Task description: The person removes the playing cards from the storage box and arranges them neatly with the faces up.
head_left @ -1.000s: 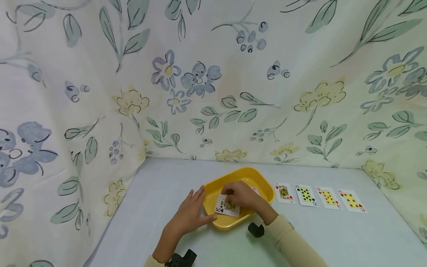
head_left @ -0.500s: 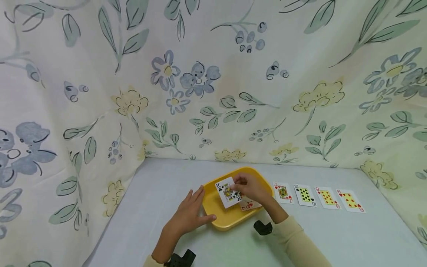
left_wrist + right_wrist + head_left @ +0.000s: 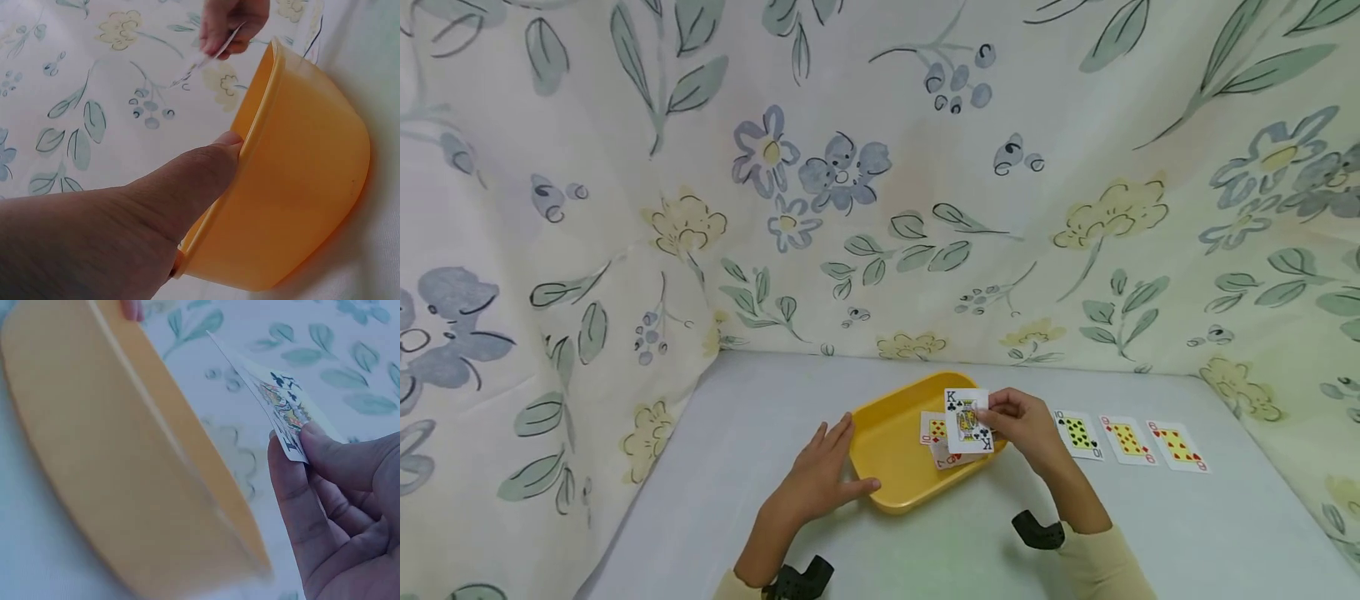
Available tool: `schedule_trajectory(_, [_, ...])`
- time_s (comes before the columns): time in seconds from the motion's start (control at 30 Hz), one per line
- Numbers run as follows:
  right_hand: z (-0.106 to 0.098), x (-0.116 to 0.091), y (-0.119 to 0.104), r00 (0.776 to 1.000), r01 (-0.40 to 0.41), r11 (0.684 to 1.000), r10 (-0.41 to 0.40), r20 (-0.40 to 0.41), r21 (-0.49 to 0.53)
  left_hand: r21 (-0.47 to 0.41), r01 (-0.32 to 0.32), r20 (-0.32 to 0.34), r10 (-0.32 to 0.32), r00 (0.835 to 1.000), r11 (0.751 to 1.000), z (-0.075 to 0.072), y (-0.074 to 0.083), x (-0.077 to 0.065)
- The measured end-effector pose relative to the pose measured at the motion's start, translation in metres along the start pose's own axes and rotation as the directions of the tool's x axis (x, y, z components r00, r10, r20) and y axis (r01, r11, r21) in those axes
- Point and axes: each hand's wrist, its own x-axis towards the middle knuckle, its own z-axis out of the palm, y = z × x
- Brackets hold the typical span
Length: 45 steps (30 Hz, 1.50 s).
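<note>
Soft light fills the head view, while the right wrist view is dimmer, its tray (image 3: 106, 462) blurred.

Rounded plastic tray (image 3: 883, 454), plain yellow-orange, white rectangular king-of-clubs card (image 3: 962, 427) over tray, black pips, white rectangular cards (image 3: 1126, 440) right of tray, yellow panels, off-white fabric (image 3: 880, 187) behind tray, blue-green-yellow floral print.

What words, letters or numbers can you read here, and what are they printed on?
"K": the king of clubs in the right hand.
"10": the black-suited card on the table.
Too small for certainty: the red card beside it, the rightmost card, and the two red cards in the yellow tray.
</note>
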Motion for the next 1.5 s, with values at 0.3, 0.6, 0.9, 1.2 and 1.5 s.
schedule_trajectory(0.3, [-0.045,-0.032,0.018,0.986,-0.131,0.988,0.122,-0.112,-0.079,-0.007,0.013,0.017,-0.013,1.0,1.0,0.002,0.001,0.0])
schedule_trajectory(0.6, [-0.077,-0.058,0.047,0.959,-0.265,0.951,0.243,-0.149,-0.157,0.012,0.046,0.011,-0.046,0.999,0.999,0.0,0.001,0.003])
schedule_trajectory(0.9, [-0.072,-0.057,0.066,0.97,-0.224,0.876,0.156,-0.189,-0.427,0.012,0.047,0.015,-0.047,0.999,0.999,-0.001,0.001,0.002])
schedule_trajectory(1.2, [-0.059,-0.057,0.058,0.971,-0.22,0.746,0.103,-0.217,-0.629,0.002,0.034,0.007,-0.034,0.999,0.999,-0.001,0.004,0.001])
schedule_trajectory(1.5, [-0.057,-0.06,0.055,0.963,-0.265,0.676,0.154,-0.219,-0.687,0.02,0.034,0.005,-0.034,0.999,0.999,0.0,0.001,0.002])
